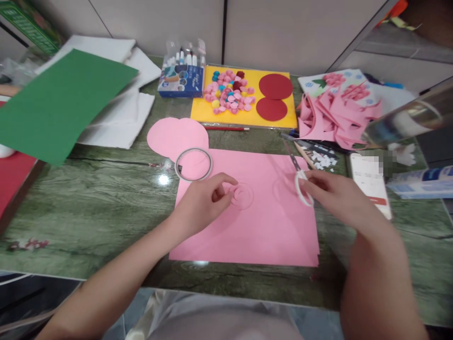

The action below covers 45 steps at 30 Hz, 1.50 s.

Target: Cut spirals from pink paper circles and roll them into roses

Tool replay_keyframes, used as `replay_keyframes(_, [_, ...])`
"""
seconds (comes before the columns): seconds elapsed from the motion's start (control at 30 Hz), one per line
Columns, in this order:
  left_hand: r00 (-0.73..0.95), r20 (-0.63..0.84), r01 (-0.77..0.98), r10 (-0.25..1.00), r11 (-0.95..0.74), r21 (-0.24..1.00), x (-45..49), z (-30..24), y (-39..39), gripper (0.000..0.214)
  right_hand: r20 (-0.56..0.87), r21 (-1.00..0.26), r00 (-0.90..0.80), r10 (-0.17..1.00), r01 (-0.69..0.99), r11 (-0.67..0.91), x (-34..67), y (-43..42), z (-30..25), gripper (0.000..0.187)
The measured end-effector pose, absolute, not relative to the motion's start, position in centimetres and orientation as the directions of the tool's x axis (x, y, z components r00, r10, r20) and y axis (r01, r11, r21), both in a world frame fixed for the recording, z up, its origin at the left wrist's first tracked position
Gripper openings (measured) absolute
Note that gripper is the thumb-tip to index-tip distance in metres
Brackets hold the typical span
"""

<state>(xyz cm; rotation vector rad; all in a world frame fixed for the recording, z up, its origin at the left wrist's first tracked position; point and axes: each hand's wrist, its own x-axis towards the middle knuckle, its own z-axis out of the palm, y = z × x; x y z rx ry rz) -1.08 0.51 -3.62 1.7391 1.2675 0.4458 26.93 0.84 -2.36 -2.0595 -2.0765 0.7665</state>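
Observation:
A pink sheet of paper (258,222) lies flat on the green table (95,208) in front of me. My left hand (203,200) rests on the sheet with its fingers curled, the fingertips beside a faint pencilled circle (242,195). My right hand (332,191) hovers over the sheet's right edge and pinches a small white tape ring (302,188). A larger tape roll (193,164) lies at the sheet's top left corner, over pink paper discs (173,134).
A yellow board (283,113) with small coloured paper pieces and two red discs lies at the back. A marker box (181,78), green sheet (60,104), white foam sheets, pink offcuts (332,118), scissors (293,158), a phone (370,182) and a pencil surround the sheet.

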Motion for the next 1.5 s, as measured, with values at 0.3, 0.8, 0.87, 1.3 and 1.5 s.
replay_keyframes(0.3, [0.737,-0.116,0.666,0.666,-0.687,0.291,-0.3,-4.4,-2.3,0.049,0.046,-0.028,-0.009,0.999,1.0,0.01,26.6,0.8,-5.0,0.028])
replay_keyframes(0.8, [0.294,-0.013,0.956,0.956,-0.294,0.002,-3.5,-3.2,1.6,0.024,0.235,-0.458,-0.394,0.889,0.762,0.459,21.5,-0.3,-4.9,0.019])
replay_keyframes(0.87, [0.3,-0.035,0.953,0.953,-0.301,-0.023,-4.1,-3.6,2.2,0.02,0.163,-0.502,-0.519,0.839,0.689,0.523,20.5,-0.6,-5.3,0.018])
replay_keyframes(1.3, [0.465,-0.159,0.478,0.871,-0.097,0.873,-1.9,-1.7,0.9,0.005,0.169,-0.459,-0.488,0.856,0.73,0.507,19.5,-0.9,-5.5,0.015])
replay_keyframes(1.5, [0.457,-0.144,0.386,0.878,-0.05,0.921,-0.9,-2.2,0.1,0.013,0.337,-0.614,-0.202,0.92,0.694,0.377,18.3,-2.3,-3.8,0.023])
